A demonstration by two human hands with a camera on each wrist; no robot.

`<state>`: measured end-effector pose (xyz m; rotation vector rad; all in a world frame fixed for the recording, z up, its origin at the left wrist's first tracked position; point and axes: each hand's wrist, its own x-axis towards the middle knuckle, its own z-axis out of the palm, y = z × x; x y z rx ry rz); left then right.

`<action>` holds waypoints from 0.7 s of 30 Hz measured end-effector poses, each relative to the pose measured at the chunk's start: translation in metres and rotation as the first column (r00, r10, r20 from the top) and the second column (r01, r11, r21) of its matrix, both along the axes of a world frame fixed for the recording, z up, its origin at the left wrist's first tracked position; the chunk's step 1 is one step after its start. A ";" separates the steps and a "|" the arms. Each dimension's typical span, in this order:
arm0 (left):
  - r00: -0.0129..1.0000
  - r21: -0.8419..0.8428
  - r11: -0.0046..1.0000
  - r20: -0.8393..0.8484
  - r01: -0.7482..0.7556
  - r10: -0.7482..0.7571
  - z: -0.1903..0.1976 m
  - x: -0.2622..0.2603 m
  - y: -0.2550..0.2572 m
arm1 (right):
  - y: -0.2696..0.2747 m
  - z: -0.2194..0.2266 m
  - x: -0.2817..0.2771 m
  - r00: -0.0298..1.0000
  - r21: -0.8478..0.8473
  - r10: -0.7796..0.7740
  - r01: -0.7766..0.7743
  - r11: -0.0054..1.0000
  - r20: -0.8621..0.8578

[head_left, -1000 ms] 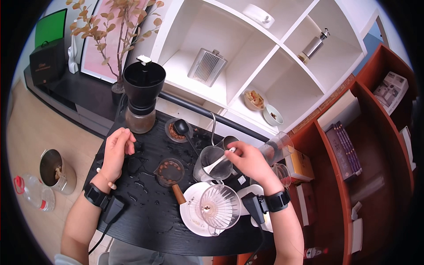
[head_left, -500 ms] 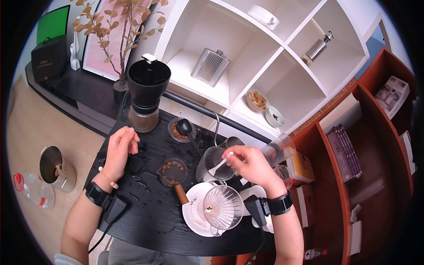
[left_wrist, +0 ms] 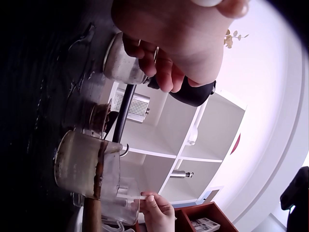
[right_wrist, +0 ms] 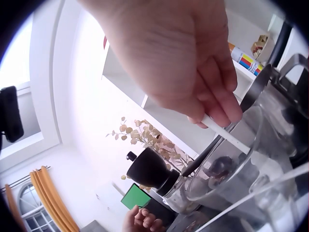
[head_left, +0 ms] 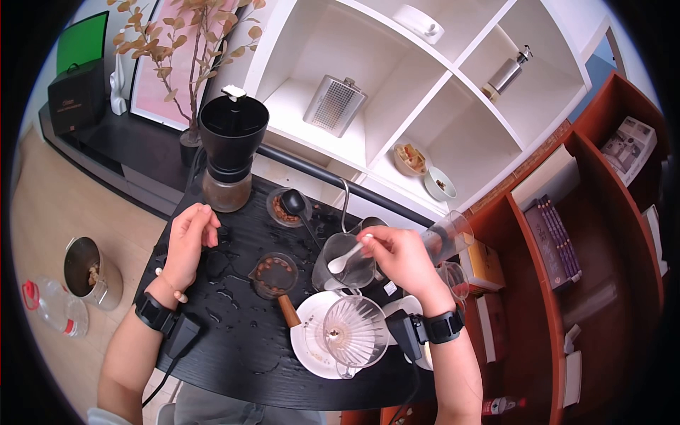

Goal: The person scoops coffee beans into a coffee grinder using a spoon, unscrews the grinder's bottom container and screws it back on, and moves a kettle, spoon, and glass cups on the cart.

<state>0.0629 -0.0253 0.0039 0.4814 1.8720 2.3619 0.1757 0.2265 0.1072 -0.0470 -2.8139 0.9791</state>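
Your right hand [head_left: 400, 256] lifted spoon [head_left: 346, 258] higher in pitcher [head_left: 345, 263]; fingers pinch handle; left hand [head_left: 188, 237] loosely curled, empty, on table [head_left: 241, 340].

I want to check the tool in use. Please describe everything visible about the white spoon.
The white spoon is small, looks like plastic, with a thin straight handle and a rounded bowl. It slants, bowl down, over the mouth of the clear glass pitcher on the black table. The right hand pinches the handle's upper end. Whether it holds anything is unclear.
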 end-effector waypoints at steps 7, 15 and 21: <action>1.000 0.018 1.000 -0.010 -0.016 0.016 0.000 0.000 0.000 | 0.008 -0.006 0.002 0.999 -0.139 -0.026 0.028 0.990 0.020; 1.000 0.015 1.000 -0.015 -0.011 0.011 -0.001 0.000 0.000 | 0.016 -0.007 0.004 0.994 -0.211 0.028 -0.005 0.977 0.106; 1.000 0.029 0.999 0.004 -0.018 0.018 0.000 -0.001 -0.001 | 0.032 0.028 0.011 0.944 -0.472 -0.307 0.219 0.854 -0.118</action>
